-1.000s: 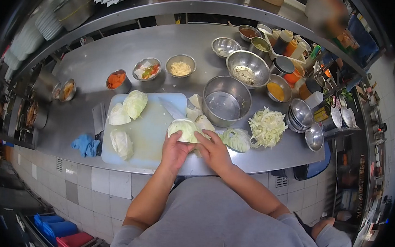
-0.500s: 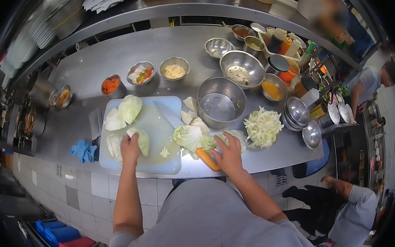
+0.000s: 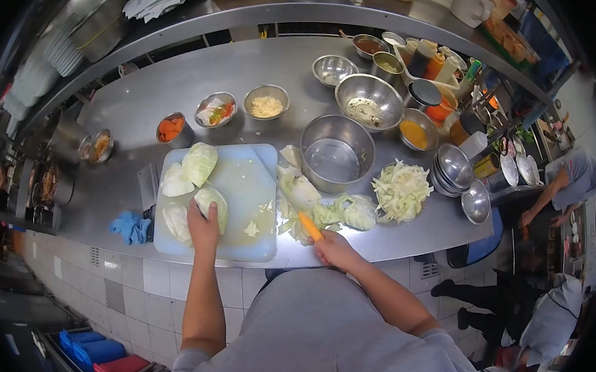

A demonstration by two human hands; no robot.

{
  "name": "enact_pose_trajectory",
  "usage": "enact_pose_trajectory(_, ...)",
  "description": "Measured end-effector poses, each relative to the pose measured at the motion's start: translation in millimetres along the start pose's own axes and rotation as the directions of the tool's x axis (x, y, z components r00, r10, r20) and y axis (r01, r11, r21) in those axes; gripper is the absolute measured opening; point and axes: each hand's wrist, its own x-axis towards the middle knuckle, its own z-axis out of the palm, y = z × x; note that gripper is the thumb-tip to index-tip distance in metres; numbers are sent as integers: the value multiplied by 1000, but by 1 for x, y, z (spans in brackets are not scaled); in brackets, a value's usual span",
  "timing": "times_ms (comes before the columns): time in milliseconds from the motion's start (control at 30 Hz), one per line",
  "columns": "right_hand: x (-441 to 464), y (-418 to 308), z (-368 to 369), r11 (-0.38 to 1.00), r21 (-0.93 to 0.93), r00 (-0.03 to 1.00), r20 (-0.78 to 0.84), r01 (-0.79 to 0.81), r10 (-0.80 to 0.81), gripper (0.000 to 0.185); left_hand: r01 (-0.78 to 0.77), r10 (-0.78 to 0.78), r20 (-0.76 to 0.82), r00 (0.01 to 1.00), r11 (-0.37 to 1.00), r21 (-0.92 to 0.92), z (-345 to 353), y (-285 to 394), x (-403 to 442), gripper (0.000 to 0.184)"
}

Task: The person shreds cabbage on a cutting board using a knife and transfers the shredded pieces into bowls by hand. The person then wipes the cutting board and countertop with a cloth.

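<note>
My left hand (image 3: pixel 205 224) is closed around a cut cabbage piece (image 3: pixel 213 205) on the pale blue cutting board (image 3: pixel 250 190). Other cabbage chunks (image 3: pixel 199 163) lie beside it, with small scraps to the right. My right hand (image 3: pixel 338 250), fingers wrapped, grips the orange handle of a knife (image 3: pixel 309 224) at the table's front edge. Most of the blade is hard to make out among loose cabbage leaves and core pieces (image 3: pixel 304 193). Shredded cabbage (image 3: pixel 402 191) sits in a heap farther right.
A deep steel pot (image 3: pixel 337 154) stands behind the leaves. Bowls of chopped garlic-like bits (image 3: pixel 267 103) and orange pieces (image 3: pixel 172 130) are farther back. A cleaver (image 3: pixel 148 186) and blue cloth (image 3: pixel 130 227) lie left of the board. Stacked bowls (image 3: pixel 452 169) stand right; people are beyond.
My right hand has gone from spread fingers over the leaves to a closed grip on the knife handle. The handle has shifted slightly up. My left hand stays on the cabbage piece.
</note>
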Motion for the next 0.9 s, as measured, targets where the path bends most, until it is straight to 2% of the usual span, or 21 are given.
enact_pose_trajectory(33, -1, -9, -3, 832, 502, 966, 210, -238, 149, 35, 7, -7, 34, 999, 1000, 11, -6, 5, -5, 71)
enact_pose_trajectory(100, 6, -17, 2, 834, 497, 965, 219, -240, 147, 37, 13, -15, 73, 997, 1000, 21, -7, 8, -15, 74)
enact_pose_trajectory(167, 13, -26, 17, 834, 499, 965, 219, -235, 141, 40, -123, 128, -57, 990, 989, 78, -2, 7, -23, 74)
enact_pose_trajectory(200, 19, -30, 29, 993, 116, 996, 87, -14, 4, 46, -129, 134, -51, 990, 989, 75, -1, 19, -28, 74)
enact_pose_trajectory(233, 24, -34, 42, 935, -310, 984, 22, 172, -174, 53, -178, 202, -111, 973, 964, 199, 0, 31, -37, 75)
enact_pose_trajectory(267, 30, -37, 58, 937, -306, 985, 13, 168, -172, 53, -215, 277, -161, 947, 922, 322, 0, 45, -44, 76)
enact_pose_trajectory(300, 36, -40, 75, 924, -277, 964, 36, 264, -265, 55, -224, 283, -153, 947, 921, 320, 1, 54, -50, 76)
enact_pose_trajectory(333, 38, -40, 84, 900, -248, 933, 56, 359, -356, 57, -328, 359, -96, 928, 913, 241, 2, 62, -55, 78)
enact_pose_trajectory(367, 38, -39, 83, 899, -249, 932, 49, 359, -359, 57, -423, 435, -50, 899, 893, 155, 5, 71, -58, 81)
enact_pose_trajectory(400, 39, -39, 82, 850, -328, 910, 123, 413, -395, 58, -427, 439, -51, 897, 891, 153, 9, 82, -60, 81)
enact_pose_trajectory(467, 33, -35, 78, 790, -397, 884, 199, 467, -422, 60, -441, 464, 135, 876, 882, -166, 17, 101, -56, 91)
enact_pose_trajectory(500, 20, -29, 66, 741, -409, 826, 60, 533, -561, 65, -441, 463, 136, 876, 882, -167, 20, 113, -49, 91)
enact_pose_trajectory(533, 9, -20, 52, 683, -433, 731, -77, 588, -678, 70, -377, 436, 207, 876, 885, -273, 25, 126, -38, 94)
enact_pose_trajectory(600, -9, 2, 18, 657, -646, 668, -294, 389, -684, 81, -212, 369, 314, 875, 874, -436, 54, 140, -1, 97)
enact_pose_trajectory(633, -16, 14, 2, 657, -718, 656, -385, 229, -649, 98, -121, 324, 352, 878, 861, -494, 79, 139, 21, 97)
enact_pose_trajectory(667, -20, 23, -7, 646, -761, 626, -476, 60, -618, 116, -119, 322, 350, 880, 862, -493, 98, 149, 40, 97)
enact_pose_trajectory(700, -19, 27, -7, 646, -761, 626, -475, 61, -618, 116, -111, 302, 388, 871, 889, -443, 117, 162, 56, 93)
enact_pose_trajectory(767, -15, 38, -13, 711, -658, 814, -540, -250, -214, 149, -112, 290, 425, 858, 911, -396, 147, 160, 64, 89)
enact_pose_trajectory(833, -8, 39, -13, 684, -699, 854, -471, -207, -222, 155, -121, 245, 661, 709, 966, -228, 179, 151, 61, 76)
enact_pose_trajectory(867, -4, 38, -12, 658, -737, 892, -391, -155, -228, 161, -120, 244, 668, 703, 966, -227, 183, 154, 50, 76)
enact_pose_trajectory(900, 0, 39, -11, 649, -750, 894, -370, -128, -251, 158, -206, 299, 591, 749, 953, -221, 182, 153, 33, 69)
